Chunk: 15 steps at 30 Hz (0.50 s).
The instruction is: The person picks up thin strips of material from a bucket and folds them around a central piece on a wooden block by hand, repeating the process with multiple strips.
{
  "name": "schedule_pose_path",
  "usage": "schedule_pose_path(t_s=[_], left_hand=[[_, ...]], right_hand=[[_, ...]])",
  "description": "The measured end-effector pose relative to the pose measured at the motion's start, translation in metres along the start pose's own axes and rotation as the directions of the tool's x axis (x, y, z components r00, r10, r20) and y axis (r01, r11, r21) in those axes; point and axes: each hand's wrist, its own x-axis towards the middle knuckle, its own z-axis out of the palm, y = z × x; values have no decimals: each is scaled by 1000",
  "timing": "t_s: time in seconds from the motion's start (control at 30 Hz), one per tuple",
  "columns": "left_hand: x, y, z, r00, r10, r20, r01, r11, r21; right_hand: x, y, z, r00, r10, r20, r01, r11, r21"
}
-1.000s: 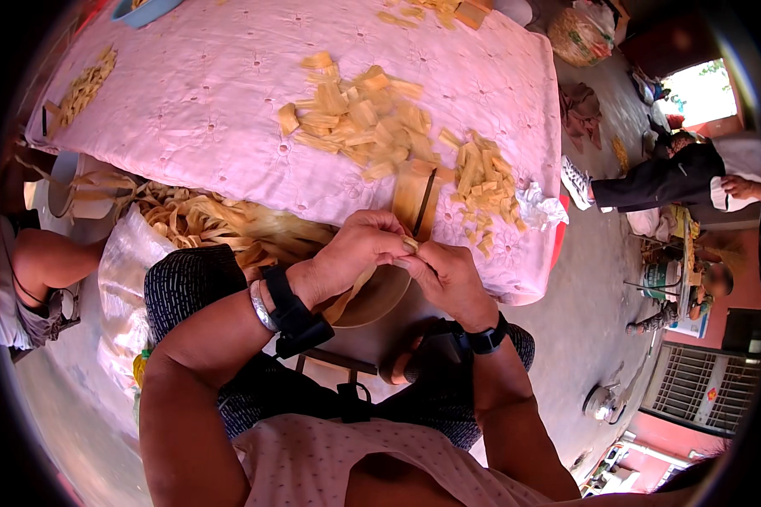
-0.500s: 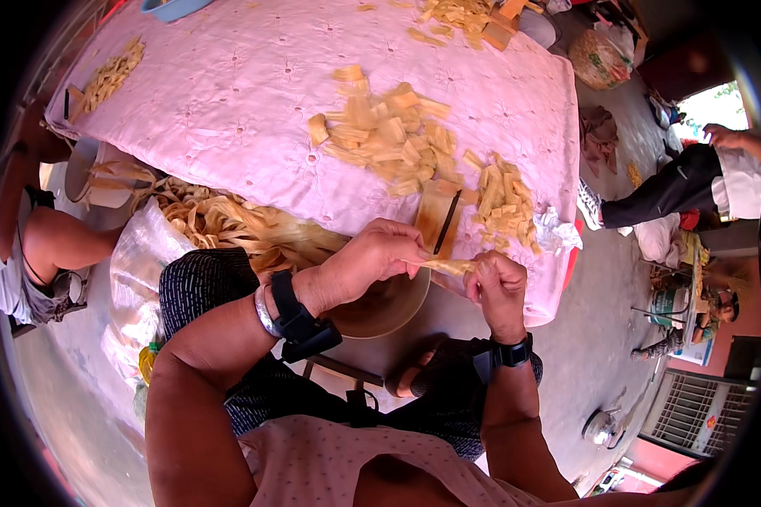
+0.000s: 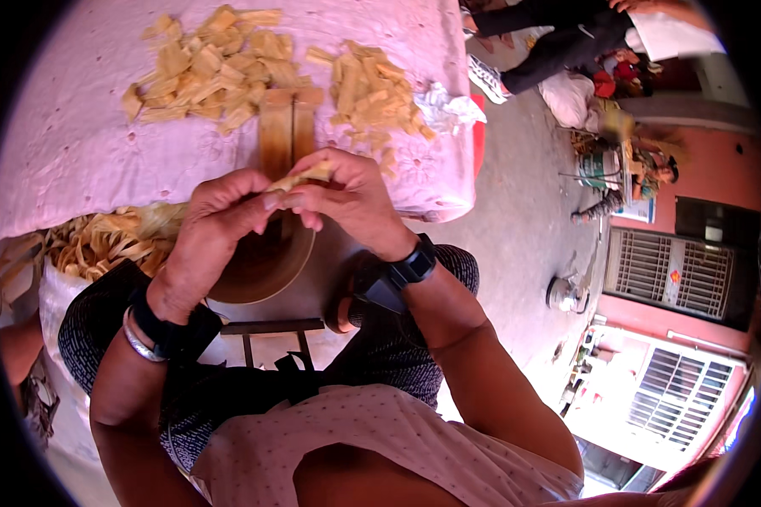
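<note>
Between my fingertips is a pale yellow fibrous strip (image 3: 309, 175), short and somewhat bunched. My left hand (image 3: 216, 224) pinches its near end with thumb and fingers closed. The fingers of my right hand (image 3: 351, 194) are closed round its other end. Just beyond my hands, a wooden board (image 3: 274, 135) lies at the table edge, with a thin dark bar along it. Flat cut pieces form a large pile (image 3: 211, 72) left of the board and a smaller pile (image 3: 368, 89) to its right. Below my hands is a round basin (image 3: 292, 275), partly hidden by them.
A pink quilted cloth (image 3: 76, 144) covers the table. Long loose strips (image 3: 114, 241) fill a plastic bag at my left. Crumpled white tissue (image 3: 448, 110) lies near the right edge. Another person's leg (image 3: 558, 59) is at the upper right, and a co-worker's arm (image 3: 19, 346) at the left.
My hands have come together, and the strip that was stretched between them is now bunched at my fingertips. The view has turned, so the table sits farther left and higher.
</note>
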Motion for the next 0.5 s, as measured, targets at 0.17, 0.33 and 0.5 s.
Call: schedule_pose_path(t_s=[0.17,0.33,0.5], left_hand=[[6,4,5,991,-117,-57,114,992,-53],[8,-6,4,995,-89,-39,86,994,-63],[5,-4,5,988,-134,-72,130,990,-56]], right_hand=[[-7,-2,-6,998,55,9,-54,996,-68],[-11,4,-1,992,-125,16,126,968,-218],[-8,6,-3,931,-353,90,345,774,-531]])
